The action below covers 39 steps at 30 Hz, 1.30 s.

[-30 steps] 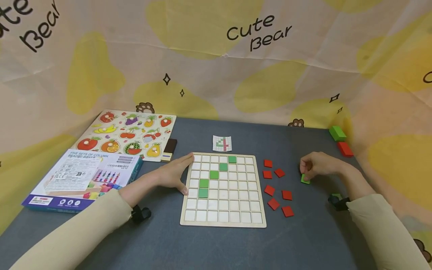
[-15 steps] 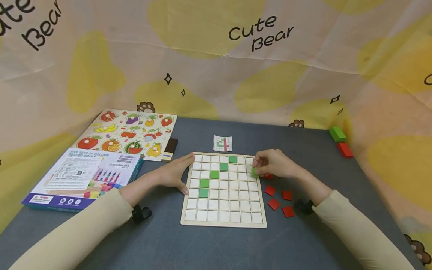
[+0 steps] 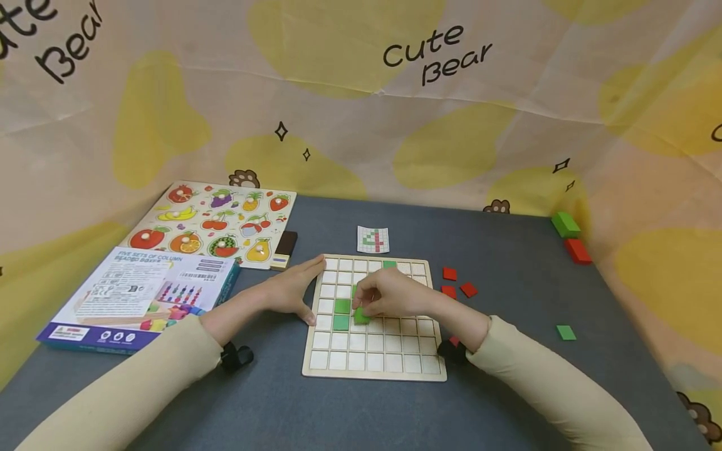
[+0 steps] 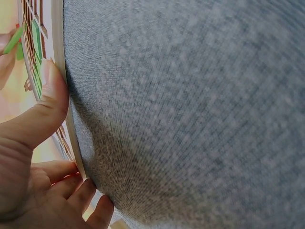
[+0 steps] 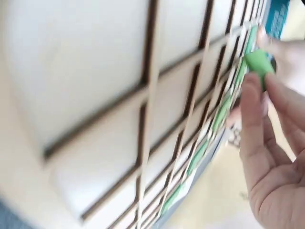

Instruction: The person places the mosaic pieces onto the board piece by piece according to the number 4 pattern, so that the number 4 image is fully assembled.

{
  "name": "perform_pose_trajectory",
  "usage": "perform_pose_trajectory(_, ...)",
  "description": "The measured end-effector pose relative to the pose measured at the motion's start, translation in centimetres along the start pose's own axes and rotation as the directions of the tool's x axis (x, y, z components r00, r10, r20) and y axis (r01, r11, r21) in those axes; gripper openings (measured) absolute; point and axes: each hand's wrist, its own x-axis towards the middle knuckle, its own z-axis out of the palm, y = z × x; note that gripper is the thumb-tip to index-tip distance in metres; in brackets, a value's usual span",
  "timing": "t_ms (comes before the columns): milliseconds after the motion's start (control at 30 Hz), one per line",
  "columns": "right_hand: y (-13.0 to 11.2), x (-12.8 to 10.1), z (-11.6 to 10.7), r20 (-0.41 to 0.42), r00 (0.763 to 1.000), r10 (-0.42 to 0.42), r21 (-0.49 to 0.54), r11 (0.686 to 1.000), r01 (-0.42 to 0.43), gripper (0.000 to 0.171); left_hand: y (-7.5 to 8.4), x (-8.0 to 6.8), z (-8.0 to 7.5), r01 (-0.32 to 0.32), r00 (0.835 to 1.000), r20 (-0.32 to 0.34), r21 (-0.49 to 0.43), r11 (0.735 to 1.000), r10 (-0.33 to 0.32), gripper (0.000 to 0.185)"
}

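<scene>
My right hand [image 3: 395, 294] pinches a small green square tile [image 3: 361, 316] between thumb and fingertips, close over the wooden grid board [image 3: 374, 343]. In the right wrist view, the pinched green tile [image 5: 259, 63] is tilted above the cells. Two green tiles [image 3: 341, 306] lie in cells just left of it; another green tile [image 3: 390, 264] shows in the top row, and the hand covers part of the board. My left hand [image 3: 287, 289] rests at the board's left edge with thumb and fingers spread. In the left wrist view, its thumb [image 4: 52, 90] lies on the rim.
Several red tiles [image 3: 469, 289] lie right of the board, with one green tile [image 3: 566, 332] farther right. Behind the board is a small pattern card [image 3: 373, 240]. Green [image 3: 565, 224] and red blocks [image 3: 578, 250] stand far right. A fruit puzzle [image 3: 194, 232] and box [image 3: 135, 300] lie left.
My right hand has picked up the green tile from the table at right and carried it left over the board. My left hand stays at the board's edge.
</scene>
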Motion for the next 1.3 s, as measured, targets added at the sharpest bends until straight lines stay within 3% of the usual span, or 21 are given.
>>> perform_pose_trajectory(200, -0.7, 0.7, 1.2, -0.002, 1.000, 0.014, -0.079, 0.997, -0.014, 0.015, -0.1, 0.1, 0.1, 0.000, 1.000, -0.004, -0.003, 1.000, 0.000, 0.119)
perform_pose_trajectory(600, -1.0, 0.7, 1.7, -0.034, 0.999, 0.023, -0.133, 0.991, -0.027, 0.012, -0.1, 0.0, 0.1, 0.003, 1.000, -0.006, -0.020, 1.000, -0.003, 0.119)
perform_pose_trajectory(800, -0.3, -0.7, 0.8, -0.136, 0.991, 0.004, -0.156, 0.987, -0.026, 0.010, 0.0, 0.1, 0.0, 0.002, 1.000, 0.003, -0.006, 1.000, -0.002, 0.118)
perform_pose_trajectory(1000, 2.3, -4.5, -2.4, -0.236, 0.969, 0.078, -0.105, 0.989, -0.106, 0.006, 0.2, 0.1, -0.1, -0.010, 1.000, 0.001, 0.001, 1.000, 0.010, 0.117)
perform_pose_trajectory(1133, 5.0, -8.6, -5.2, -0.225, 0.956, 0.189, -0.066, 0.976, -0.209, 0.008, 0.1, 0.1, 0.0, -0.005, 1.000, 0.001, -0.002, 1.000, 0.005, 0.117)
perform_pose_trajectory(1300, 8.8, -14.2, -8.6, -0.200, 0.925, 0.322, -0.070, 0.937, -0.342, 0.014, 0.0, 0.1, 0.0, 0.000, 1.000, -0.002, 0.005, 1.000, 0.000, 0.117)
